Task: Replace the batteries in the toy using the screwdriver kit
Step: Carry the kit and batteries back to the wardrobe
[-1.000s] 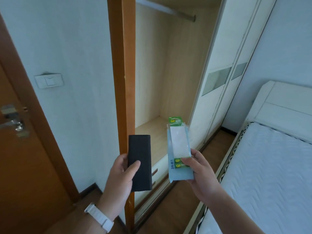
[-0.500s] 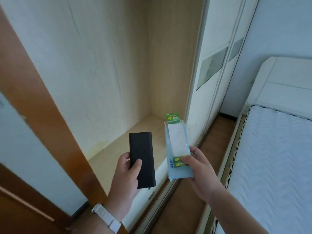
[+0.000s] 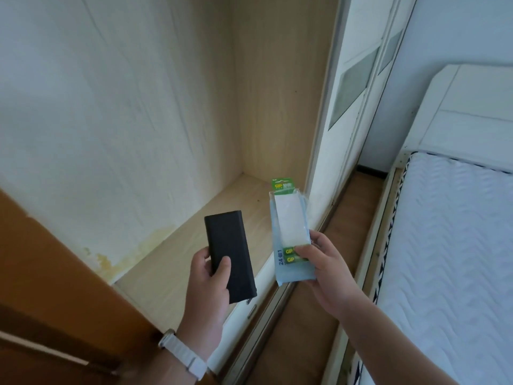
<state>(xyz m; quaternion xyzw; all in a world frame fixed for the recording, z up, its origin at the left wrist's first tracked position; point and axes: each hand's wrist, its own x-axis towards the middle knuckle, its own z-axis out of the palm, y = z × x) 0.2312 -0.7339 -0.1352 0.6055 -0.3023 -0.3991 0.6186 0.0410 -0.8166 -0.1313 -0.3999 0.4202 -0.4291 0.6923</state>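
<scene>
- While both items are held upright before the body, neither rests on anything; judged a carry, one item per hand.
- Left hand [image 3: 205,284]: grip clamped round black case [image 3: 227,243], thumb across its face; presumably the screwdriver kit.
- Right hand [image 3: 327,273]: grip pinches battery pack [image 3: 291,223] by its lower end, in front of the wardrobe shelf [image 3: 177,251].
- Pack: clear sleeve, green header, white insert. Toy not in view.
</scene>
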